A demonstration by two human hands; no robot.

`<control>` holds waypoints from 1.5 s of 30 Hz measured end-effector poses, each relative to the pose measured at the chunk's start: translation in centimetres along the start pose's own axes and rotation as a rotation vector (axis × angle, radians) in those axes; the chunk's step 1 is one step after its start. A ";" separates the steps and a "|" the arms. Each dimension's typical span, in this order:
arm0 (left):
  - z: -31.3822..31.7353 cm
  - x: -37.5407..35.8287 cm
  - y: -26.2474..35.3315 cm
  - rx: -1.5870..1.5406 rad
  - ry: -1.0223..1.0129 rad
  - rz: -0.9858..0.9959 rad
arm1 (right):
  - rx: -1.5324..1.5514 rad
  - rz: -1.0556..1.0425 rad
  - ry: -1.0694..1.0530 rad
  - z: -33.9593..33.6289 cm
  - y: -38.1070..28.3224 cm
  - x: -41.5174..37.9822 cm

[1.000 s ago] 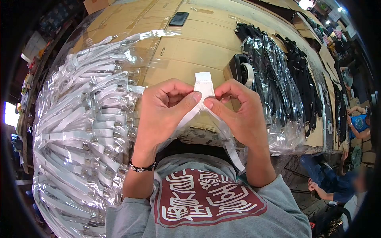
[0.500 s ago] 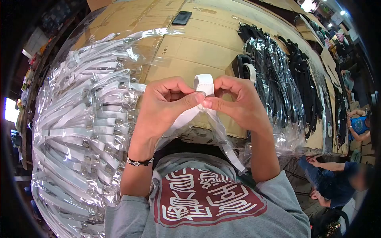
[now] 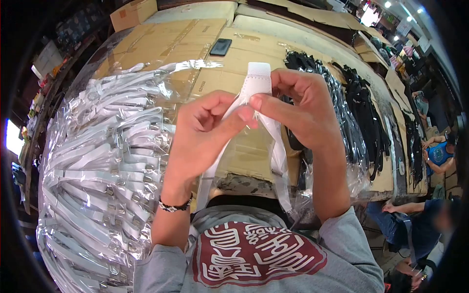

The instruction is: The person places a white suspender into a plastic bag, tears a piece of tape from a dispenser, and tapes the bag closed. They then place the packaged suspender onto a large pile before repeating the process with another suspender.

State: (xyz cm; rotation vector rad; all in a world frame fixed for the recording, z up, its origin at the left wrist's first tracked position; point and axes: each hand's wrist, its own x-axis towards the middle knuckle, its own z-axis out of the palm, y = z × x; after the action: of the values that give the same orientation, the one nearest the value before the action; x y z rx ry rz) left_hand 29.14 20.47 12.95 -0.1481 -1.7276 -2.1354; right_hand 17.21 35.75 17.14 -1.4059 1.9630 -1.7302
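Note:
A white strap (image 3: pixel 257 85) with a stitched, folded top end is held up in front of my chest. Its two tails hang down toward my shirt, with clear plastic about them. My right hand (image 3: pixel 305 110) pinches the strap just under the stitched end, thumb in front and fingers behind. Lower on the other side, my left hand (image 3: pixel 198 134) has thumb and fingers closed at the left tail; its fingertips are partly hidden. To the left of that arm lies a large heap of white straps (image 3: pixel 97 180) in clear plastic.
Cardboard (image 3: pixel 210 73) covers the table. A phone (image 3: pixel 221 47) lies toward the back. Bundles of black straps (image 3: pixel 337 107), some in plastic, lie at the right. Beyond the right edge sit a person in dark blue (image 3: pixel 425 222) and another in bright blue (image 3: pixel 439 155).
The strap's stitched end has risen and turned flatter toward me. My right hand has moved up with it, and my left hand now sits lower and slightly apart. The view has tilted a little.

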 end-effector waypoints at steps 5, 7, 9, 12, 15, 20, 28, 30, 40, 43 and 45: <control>0.1 -0.3 -0.7 -0.031 0.029 0.079 | 0.026 0.040 0.030 0.6 -0.4 -0.6; 0.0 -0.4 -0.7 -0.036 0.020 0.074 | 0.121 0.083 0.017 0.6 -0.4 -0.7; 0.1 -0.6 -0.7 -0.022 0.016 0.092 | 0.239 0.150 -0.020 0.4 -0.5 -0.9; 0.2 -0.7 -0.7 -0.016 0.030 0.084 | 0.229 0.161 -0.029 0.5 -0.3 -0.9; 0.2 -0.7 -0.8 -0.040 0.048 0.086 | 0.113 0.146 -0.009 0.7 -0.6 -1.2; 0.2 -0.8 -0.2 -0.018 0.095 0.037 | 0.216 0.182 0.020 0.3 -1.5 -1.5; -0.4 -0.9 -0.4 -0.031 0.106 0.024 | 0.033 0.068 0.058 -0.1 0.5 -2.3; -0.4 -0.9 -0.3 -0.027 0.093 0.002 | -0.045 0.088 0.027 -0.1 0.0 -2.3; -0.2 -0.9 -1.2 0.029 0.055 0.000 | -0.122 0.061 -0.031 0.5 -0.3 -2.1; -0.2 -1.0 -1.1 0.037 0.046 0.003 | -0.124 0.057 -0.039 0.5 -0.4 -2.0; -0.2 -1.0 -1.1 0.024 0.047 -0.009 | -0.154 0.067 -0.038 0.5 -0.6 -1.9</control>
State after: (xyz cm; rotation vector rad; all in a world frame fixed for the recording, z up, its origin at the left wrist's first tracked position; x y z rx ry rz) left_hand 29.66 20.69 11.58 -0.0824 -1.7293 -2.1069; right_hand 18.87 36.90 16.65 -1.3916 2.1370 -1.5419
